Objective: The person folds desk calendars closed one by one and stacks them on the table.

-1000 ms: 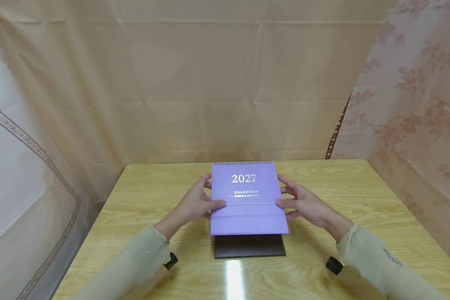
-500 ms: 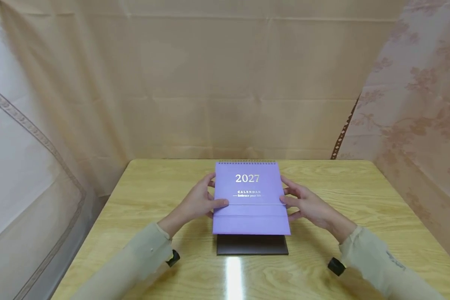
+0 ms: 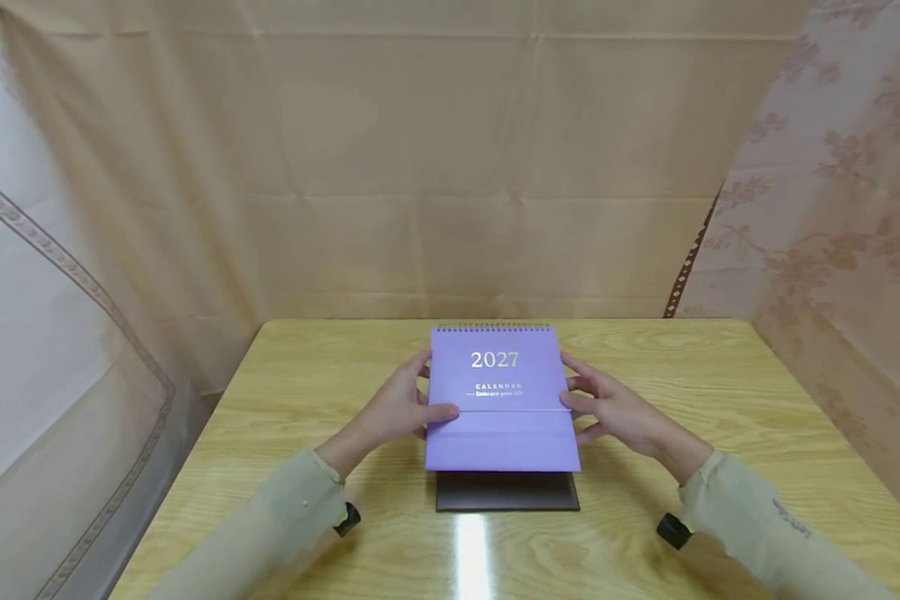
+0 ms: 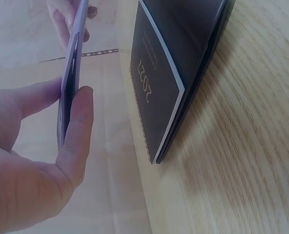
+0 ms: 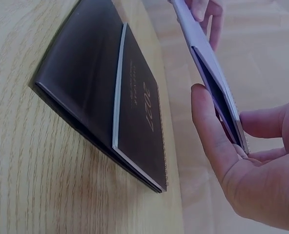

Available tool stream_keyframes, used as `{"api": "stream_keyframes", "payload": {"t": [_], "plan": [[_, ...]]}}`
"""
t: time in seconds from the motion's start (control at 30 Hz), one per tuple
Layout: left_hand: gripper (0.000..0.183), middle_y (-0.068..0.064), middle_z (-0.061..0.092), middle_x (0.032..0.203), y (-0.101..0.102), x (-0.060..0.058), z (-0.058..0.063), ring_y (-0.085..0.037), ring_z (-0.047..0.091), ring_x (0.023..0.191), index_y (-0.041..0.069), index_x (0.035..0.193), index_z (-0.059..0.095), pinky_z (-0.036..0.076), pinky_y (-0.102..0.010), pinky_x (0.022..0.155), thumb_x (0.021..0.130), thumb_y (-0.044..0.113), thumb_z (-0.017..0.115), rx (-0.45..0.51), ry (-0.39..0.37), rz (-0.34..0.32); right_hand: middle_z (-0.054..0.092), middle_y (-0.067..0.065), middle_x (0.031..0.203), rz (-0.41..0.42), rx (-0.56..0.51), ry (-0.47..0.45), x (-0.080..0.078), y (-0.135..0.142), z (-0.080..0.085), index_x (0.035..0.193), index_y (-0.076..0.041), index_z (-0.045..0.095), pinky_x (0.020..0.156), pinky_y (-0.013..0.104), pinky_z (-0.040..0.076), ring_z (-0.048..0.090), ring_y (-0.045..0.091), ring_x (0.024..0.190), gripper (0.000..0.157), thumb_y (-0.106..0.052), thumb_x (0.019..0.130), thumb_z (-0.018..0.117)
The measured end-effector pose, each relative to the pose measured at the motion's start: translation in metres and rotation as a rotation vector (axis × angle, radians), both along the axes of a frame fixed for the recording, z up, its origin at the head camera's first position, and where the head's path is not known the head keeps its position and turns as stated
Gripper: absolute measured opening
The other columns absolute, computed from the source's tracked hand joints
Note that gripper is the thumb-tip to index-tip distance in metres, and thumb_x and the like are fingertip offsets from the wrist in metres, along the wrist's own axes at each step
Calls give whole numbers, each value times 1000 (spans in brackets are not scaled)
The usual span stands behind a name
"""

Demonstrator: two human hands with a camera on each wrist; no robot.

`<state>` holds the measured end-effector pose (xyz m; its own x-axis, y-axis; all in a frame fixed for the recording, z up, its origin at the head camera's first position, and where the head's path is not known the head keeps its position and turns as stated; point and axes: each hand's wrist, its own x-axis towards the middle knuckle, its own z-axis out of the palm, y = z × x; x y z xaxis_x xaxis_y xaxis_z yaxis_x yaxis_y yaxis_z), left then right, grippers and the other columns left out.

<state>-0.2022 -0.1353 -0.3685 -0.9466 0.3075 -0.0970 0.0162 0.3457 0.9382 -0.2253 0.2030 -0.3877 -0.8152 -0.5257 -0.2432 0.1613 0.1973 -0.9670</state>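
Between both hands is a purple spiral-bound desk calendar point(image 3: 498, 442) with "2027" in gold on its cover. My left hand point(image 3: 396, 406) pinches its left edge, thumb on the front and fingers behind. At the right edge my right hand point(image 3: 621, 410) grips it likewise. Beneath it a dark brown desk calendar point(image 3: 507, 492) lies folded on the table, mostly hidden in the head view. Both wrist views show a gap between the two calendars. The dark cover point(image 4: 156, 92) also bears "2027", and its spiral binding runs along the far edge in the right wrist view.
The calendars are over a wood-grain table point(image 3: 307, 358) with a bright light reflection near its front. A beige curtain point(image 3: 457, 167) hangs behind the table. Patterned cloth point(image 3: 855, 208) hangs to the right, and whitish cloth point(image 3: 37, 333) to the left.
The head view has shifted slightly, moving hands, calendars and table a little to the right in the picture. Both hands keep the same hold on the purple calendar.
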Motion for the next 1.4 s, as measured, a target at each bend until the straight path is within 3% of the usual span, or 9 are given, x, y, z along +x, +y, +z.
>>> {"api": "stream_keyframes", "payload": {"t": [0.37, 0.57, 0.8, 1.0, 1.23, 1.4], "plan": [[100, -23, 50, 127, -1, 2, -6, -24, 71, 70, 0, 160, 18, 60, -41, 55, 84, 2, 83, -41, -19, -48, 48, 26, 134, 50, 21, 9, -1, 3, -9, 165, -20, 10, 73, 54, 60, 62, 36, 101, 77, -19, 105, 58], [95, -23, 54, 122, 0, 0, -21, -22, 68, 66, -4, 156, 27, 60, -44, 58, 82, 8, 86, -114, 47, -83, 50, 26, 133, 60, 93, 17, -1, 5, -17, 164, -13, 8, 68, 50, 60, 64, 33, 98, 81, -18, 103, 61], [102, -25, 59, 128, 2, 6, -39, -26, 64, 104, -13, 152, 27, 57, -34, 85, 78, 16, 90, -243, 91, -52, 52, 24, 128, 87, 177, 19, 1, 0, -28, 163, -6, 5, 65, 45, 60, 67, 29, 87, 87, -21, 102, 65], [107, -30, 54, 137, 5, 10, -47, -38, 57, 123, -16, 153, 21, 43, -48, 109, 78, 16, 90, -252, 75, -42, 49, 25, 130, 98, 278, 88, 4, -2, -36, 162, -3, 4, 59, 38, 56, 64, 25, 79, 101, -25, 94, 75], [107, -32, 38, 151, 9, 13, -50, -40, 42, 139, -12, 155, 18, 32, -49, 116, 80, 17, 89, -278, 42, -33, 46, 29, 134, 110, 331, 147, 9, -4, -38, 161, 2, 6, 57, 37, 55, 60, 23, 67, 105, -22, 90, 80], [108, -31, 40, 150, 11, 12, -50, -38, 44, 137, -10, 156, 20, 34, -48, 115, 79, 20, 89, -335, 39, -24, 49, 29, 132, 120, 369, 224, 9, -6, -38, 158, 8, 7, 51, 35, 52, 56, 22, 58, 103, -18, 90, 79]]}}
